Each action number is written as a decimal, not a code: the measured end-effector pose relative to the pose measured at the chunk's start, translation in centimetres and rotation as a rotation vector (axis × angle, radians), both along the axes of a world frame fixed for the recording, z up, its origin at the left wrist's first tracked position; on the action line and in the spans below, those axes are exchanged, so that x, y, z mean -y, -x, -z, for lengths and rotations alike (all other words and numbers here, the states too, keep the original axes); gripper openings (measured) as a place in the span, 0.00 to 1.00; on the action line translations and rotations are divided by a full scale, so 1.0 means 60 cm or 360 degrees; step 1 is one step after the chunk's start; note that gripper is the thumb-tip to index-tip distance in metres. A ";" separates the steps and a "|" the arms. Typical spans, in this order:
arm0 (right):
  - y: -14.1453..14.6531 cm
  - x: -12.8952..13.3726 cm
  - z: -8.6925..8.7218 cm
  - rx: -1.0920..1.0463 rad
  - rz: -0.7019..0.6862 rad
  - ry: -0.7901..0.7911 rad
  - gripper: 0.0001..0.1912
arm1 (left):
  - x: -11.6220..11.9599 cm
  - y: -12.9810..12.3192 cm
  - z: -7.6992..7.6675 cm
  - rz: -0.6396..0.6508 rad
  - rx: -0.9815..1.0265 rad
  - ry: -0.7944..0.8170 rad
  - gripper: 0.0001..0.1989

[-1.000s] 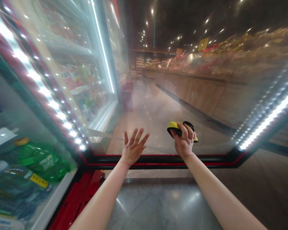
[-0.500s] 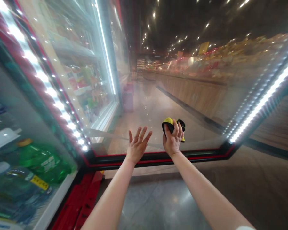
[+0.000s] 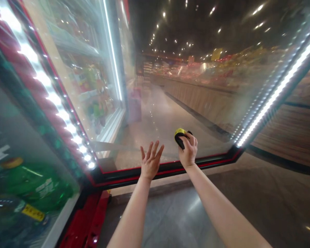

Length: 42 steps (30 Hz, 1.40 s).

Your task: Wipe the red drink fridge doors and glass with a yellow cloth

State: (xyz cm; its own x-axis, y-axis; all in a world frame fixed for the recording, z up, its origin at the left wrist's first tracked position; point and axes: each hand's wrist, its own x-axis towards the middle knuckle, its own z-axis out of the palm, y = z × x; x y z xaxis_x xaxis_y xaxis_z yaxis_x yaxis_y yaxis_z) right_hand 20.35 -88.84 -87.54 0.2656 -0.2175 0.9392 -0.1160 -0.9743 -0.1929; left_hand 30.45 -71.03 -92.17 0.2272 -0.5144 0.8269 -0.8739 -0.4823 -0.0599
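Note:
Fingers spread, my left hand (image 3: 151, 162) is at the lower part of a glass door (image 3: 167, 137), just above its black and red bottom frame (image 3: 170, 167). It looks pressed to the glass and holds nothing. To its right, my right hand (image 3: 188, 150) is closed around a folded yellow and black cloth (image 3: 180, 135), which is against or very near the glass. Part of the cloth is hidden by my fingers.
At the left, the open cooler holds a green bottle (image 3: 41, 186) and a clear bottle with a yellow label (image 3: 32, 212). Bright light strips (image 3: 281, 89) run along the door's sides. Beyond the glass stands a long wooden display (image 3: 196, 103). A red base (image 3: 85, 220) lies below.
The view has shifted and tilted slightly. My right hand has turned, and less of the black part of the cloth shows. My left hand stays spread, a little lower and further right in view.

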 end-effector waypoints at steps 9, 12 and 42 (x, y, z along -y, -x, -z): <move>0.021 0.038 0.017 -0.0374 0.0132 0.0157 0.32 | 0.006 -0.020 0.023 0.0024 -0.0018 0.0239 0.41; -0.001 0.014 -0.015 -0.0319 0.0110 0.0100 0.36 | 0.004 -0.022 0.023 0.0021 0.0013 0.0209 0.41; -0.036 -0.099 -0.052 -0.0107 -0.0236 0.0359 0.18 | -0.186 -0.021 -0.088 -0.0425 0.0085 -0.0119 0.37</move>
